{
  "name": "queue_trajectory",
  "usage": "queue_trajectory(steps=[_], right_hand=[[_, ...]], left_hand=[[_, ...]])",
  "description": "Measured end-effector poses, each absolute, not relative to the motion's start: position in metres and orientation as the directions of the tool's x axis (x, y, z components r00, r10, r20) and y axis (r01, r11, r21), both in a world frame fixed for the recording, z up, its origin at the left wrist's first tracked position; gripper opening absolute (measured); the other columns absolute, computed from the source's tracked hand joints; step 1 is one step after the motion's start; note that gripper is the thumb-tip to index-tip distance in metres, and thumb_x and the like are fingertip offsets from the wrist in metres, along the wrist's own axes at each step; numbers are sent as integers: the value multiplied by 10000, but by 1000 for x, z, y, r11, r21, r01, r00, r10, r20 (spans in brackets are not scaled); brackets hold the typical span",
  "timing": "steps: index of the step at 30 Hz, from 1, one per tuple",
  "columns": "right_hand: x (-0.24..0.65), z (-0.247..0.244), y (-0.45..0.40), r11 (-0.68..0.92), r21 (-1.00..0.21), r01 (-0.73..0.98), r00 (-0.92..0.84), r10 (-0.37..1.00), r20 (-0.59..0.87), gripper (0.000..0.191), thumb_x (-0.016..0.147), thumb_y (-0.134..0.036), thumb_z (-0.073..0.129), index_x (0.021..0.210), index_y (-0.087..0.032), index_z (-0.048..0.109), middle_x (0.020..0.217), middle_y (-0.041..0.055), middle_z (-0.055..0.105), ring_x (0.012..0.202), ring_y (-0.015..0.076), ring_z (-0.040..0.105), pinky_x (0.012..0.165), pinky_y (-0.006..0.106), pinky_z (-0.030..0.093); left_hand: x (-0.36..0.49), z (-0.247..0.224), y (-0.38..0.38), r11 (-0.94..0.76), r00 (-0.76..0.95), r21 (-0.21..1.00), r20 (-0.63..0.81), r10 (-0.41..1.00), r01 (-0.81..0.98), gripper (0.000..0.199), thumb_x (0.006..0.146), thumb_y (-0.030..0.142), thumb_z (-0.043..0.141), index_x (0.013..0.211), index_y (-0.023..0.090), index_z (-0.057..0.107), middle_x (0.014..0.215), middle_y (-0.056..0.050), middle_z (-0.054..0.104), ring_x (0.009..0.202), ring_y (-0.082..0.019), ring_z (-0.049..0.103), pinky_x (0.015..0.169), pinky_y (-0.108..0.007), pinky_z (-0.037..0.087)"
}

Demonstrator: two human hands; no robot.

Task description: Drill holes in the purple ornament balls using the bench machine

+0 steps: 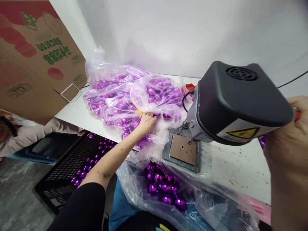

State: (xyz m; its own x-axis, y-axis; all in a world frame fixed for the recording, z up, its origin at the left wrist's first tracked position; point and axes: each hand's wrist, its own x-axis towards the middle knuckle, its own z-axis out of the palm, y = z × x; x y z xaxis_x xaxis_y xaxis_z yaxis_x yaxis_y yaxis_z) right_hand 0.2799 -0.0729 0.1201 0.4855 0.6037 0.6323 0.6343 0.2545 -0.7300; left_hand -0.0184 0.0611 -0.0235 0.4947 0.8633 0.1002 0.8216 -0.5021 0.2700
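Observation:
My left hand (148, 122) reaches to the mouth of a clear plastic bag (108, 96) full of shiny purple balls; its fingers are bent, and what they grip is too small to name. At the right, my right hand (295, 128) is wrapped round a handle with a red part (297, 114), mostly hidden behind a black machine head (245, 96) with a yellow warning label. Below the head, a brown square plate (183, 149) with a small hole lies on the machine's grey base (198, 160). An open plastic bag (132, 184) with purple faceted balls rests over my lap.
A cardboard box (31, 73) stands at the left on the white table (231, 166). A black crate (54, 179) with small purple balls is on the floor. Beside it, another person's leg (36, 133) shows. Dark scraps lie on the table.

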Motion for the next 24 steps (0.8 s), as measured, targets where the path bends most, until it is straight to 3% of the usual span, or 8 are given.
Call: queue_trajectory(steps=[3,5,7,9,12,16,19,24], right_hand=[[276,124,-72,249,-767,591,505,627,593,215,798,-352,676,755,-143,649,537,-28,448,443,43,411,377,167,301],[275,125,-72,241,-769,592,499,640,584,274,815,-411,671,780,-141,651,516,-36,431,421,51,414,365,170,319],[275,125,-72,238,-760,605,488,643,591,322,828,-454,660,793,-134,656,505,-36,429,411,64,437,353,176,336],[274,125,-72,245,-752,612,485,635,601,341,827,-468,659,790,-129,660,498,-37,426,397,72,441,335,182,341],[273,125,-73,245,-758,605,488,639,596,346,840,-475,650,800,-132,659,497,-44,425,390,73,447,332,185,348],[273,126,-75,231,-771,594,474,673,567,375,869,-518,634,830,-145,645,498,-54,426,407,72,474,360,181,362],[272,127,-77,225,-777,588,470,687,554,394,873,-540,628,822,-150,629,480,-62,397,404,81,482,353,186,350],[270,129,-77,248,-778,577,452,697,557,449,874,-593,609,792,-153,576,480,-62,428,396,82,487,345,186,333]], left_hand=[[-27,-13,59,-511,509,320,96,855,798,389,832,153,647,1220,162,680,1195,-171,672,1194,-358,576,1064,-537,392],[-33,0,45,-472,515,547,85,853,691,457,883,289,654,1327,193,616,1257,-136,659,1154,-311,607,1009,-470,458],[-37,11,26,-311,524,833,30,851,458,531,914,409,637,1402,216,556,1273,-113,652,1063,-257,641,905,-396,514],[-38,16,7,-96,546,971,-41,837,221,586,888,445,680,1416,231,543,1243,-104,658,1001,-223,651,846,-352,527],[-31,11,-15,84,585,996,-68,808,0,641,779,359,821,1364,254,581,1210,-79,663,1049,-209,635,925,-348,501],[-13,0,-29,197,591,970,-79,803,-139,698,635,243,926,1263,248,620,1115,-34,667,1022,-178,621,968,-341,461],[-3,0,-36,257,579,958,-140,803,-126,632,645,266,916,1208,221,635,1024,-16,666,926,-150,615,869,-294,470],[11,1,-48,284,570,958,-216,793,-32,588,727,440,844,1212,199,616,1041,-31,670,764,-122,604,624,-234,440]])
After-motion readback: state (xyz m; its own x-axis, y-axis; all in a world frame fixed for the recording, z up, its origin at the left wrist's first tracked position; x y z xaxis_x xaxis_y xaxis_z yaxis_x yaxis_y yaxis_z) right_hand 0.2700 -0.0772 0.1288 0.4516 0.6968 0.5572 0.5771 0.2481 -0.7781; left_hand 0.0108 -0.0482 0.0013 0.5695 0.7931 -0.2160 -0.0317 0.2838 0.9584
